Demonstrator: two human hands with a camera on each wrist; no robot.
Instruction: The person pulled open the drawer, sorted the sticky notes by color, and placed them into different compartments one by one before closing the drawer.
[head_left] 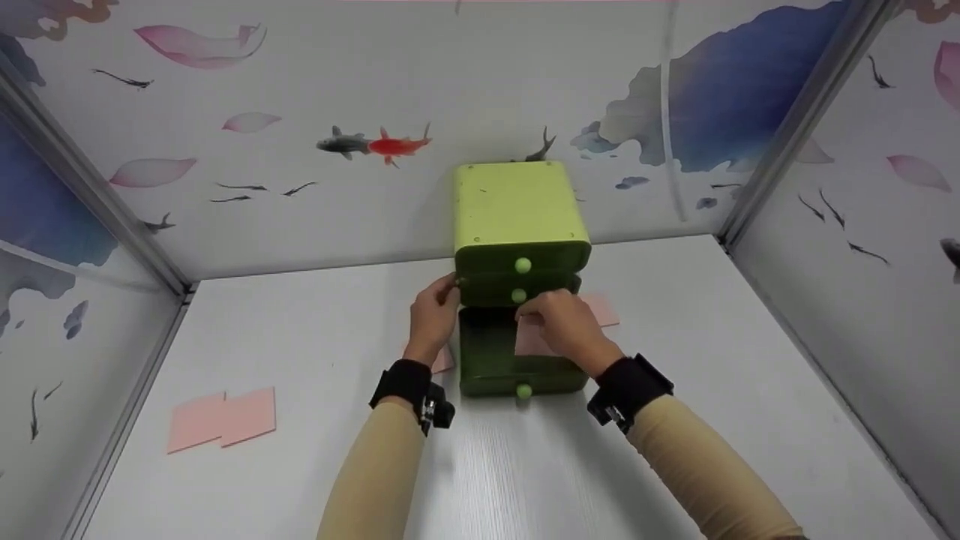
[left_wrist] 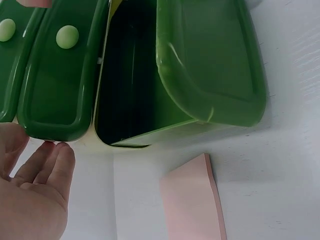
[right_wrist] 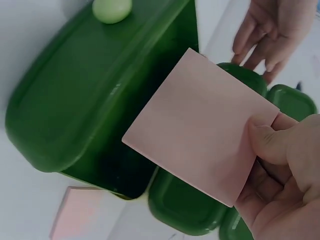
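Note:
A small green cabinet with a lime top stands against the back wall. Its bottom drawer is pulled out, and the two drawers above are closed. My right hand pinches a pink square pad by one edge, thumb on its face, over the open drawer. In the left wrist view, fingertips of my left hand rest at the side end of the middle drawer, straight and loosely spread. Inside the bottom drawer it is dark, and the pad hides part of it.
Two overlapping pink pads lie at the left of the white table. Another pad lies by the cabinet's left side, partly behind my left wrist. One more lies at its right side. Patterned walls enclose the table.

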